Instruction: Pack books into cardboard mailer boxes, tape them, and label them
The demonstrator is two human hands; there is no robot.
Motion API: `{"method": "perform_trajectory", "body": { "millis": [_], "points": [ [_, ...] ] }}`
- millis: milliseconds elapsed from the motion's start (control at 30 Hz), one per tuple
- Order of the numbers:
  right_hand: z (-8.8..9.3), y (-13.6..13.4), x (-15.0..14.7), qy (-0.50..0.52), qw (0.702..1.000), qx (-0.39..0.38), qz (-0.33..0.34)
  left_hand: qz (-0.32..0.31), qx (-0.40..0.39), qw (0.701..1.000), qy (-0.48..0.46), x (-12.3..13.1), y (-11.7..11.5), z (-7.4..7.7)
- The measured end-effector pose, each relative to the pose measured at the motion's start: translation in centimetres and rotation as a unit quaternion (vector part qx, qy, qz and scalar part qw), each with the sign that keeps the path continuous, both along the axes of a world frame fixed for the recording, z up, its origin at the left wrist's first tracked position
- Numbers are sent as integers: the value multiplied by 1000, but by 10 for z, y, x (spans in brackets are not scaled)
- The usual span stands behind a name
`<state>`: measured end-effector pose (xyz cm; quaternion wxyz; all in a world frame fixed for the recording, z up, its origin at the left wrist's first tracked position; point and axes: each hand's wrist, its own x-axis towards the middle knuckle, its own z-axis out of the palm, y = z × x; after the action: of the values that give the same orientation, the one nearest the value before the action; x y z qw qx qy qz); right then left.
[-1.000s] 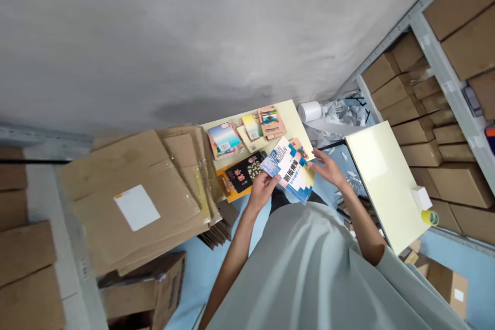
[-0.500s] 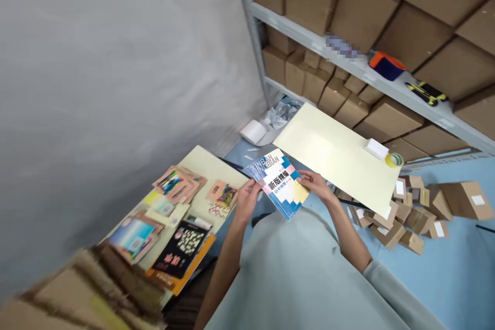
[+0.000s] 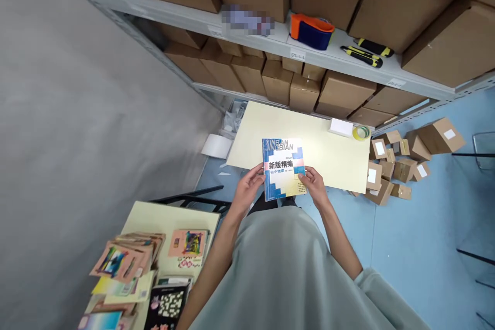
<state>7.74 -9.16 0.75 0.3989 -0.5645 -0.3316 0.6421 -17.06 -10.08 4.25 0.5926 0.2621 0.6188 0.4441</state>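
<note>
A blue, white and yellow paperback book [image 3: 283, 170] with large Chinese lettering is held in front of my body, its cover facing up. My left hand [image 3: 249, 187] grips its left edge, thumb on top. On the right edge, my right hand [image 3: 314, 184] pinches the cover near the lower corner. The fingers beneath the book are hidden. Beyond it lies a pale yellow tabletop [image 3: 255, 129], which the book's upper part overlaps in view. A white box [image 3: 341, 127] and a roll of tape [image 3: 361, 133] sit at that table's far right.
A second table [image 3: 149, 214] at lower left carries piles of books [image 3: 124, 258]. Shelving [image 3: 247, 25] ahead holds cardboard boxes, an orange-and-blue tape dispenser [image 3: 311, 31] and utility knives [image 3: 365, 52]. Several small cartons [image 3: 404, 169] lie on the blue floor at right. A grey wall stands left.
My view has turned right toward the shelving and pale table. The book, still in both hands, is now straighter and in front of that table; the piled books have shifted to lower left.
</note>
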Motion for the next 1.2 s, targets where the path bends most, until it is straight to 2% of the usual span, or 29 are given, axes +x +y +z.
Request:
{"method": "perform_trajectory", "body": {
  "millis": [267, 433, 600, 733, 833, 933, 1067, 1200],
  "points": [
    [8, 33, -16, -17, 998, -11, -55, -68, -10, 998, -15, -21, 69, -19],
    [17, 61, -46, -57, 995, 6, -86, -88, -11, 996, -21, -47, 110, -25],
    [17, 79, -81, -84, 992, 17, -97, -105, -11, 994, -28, -77, 135, -32],
    [11, 84, -103, -84, 991, 25, -99, -134, -18, 990, -45, -93, 142, -30],
    [9, 90, -111, -171, 979, 29, -105, -136, -9, 990, -45, -97, 143, -25],
    [12, 97, -121, -252, 962, 41, -95, -116, 37, 992, -25, -93, 141, -23],
    [23, 102, -152, -148, 987, 57, -1, -108, 129, 985, 43, -85, 135, -24],
    [34, 99, -184, -98, 992, 79, -14, -144, 213, 953, 158, -75, 122, -15]
  ]
}}
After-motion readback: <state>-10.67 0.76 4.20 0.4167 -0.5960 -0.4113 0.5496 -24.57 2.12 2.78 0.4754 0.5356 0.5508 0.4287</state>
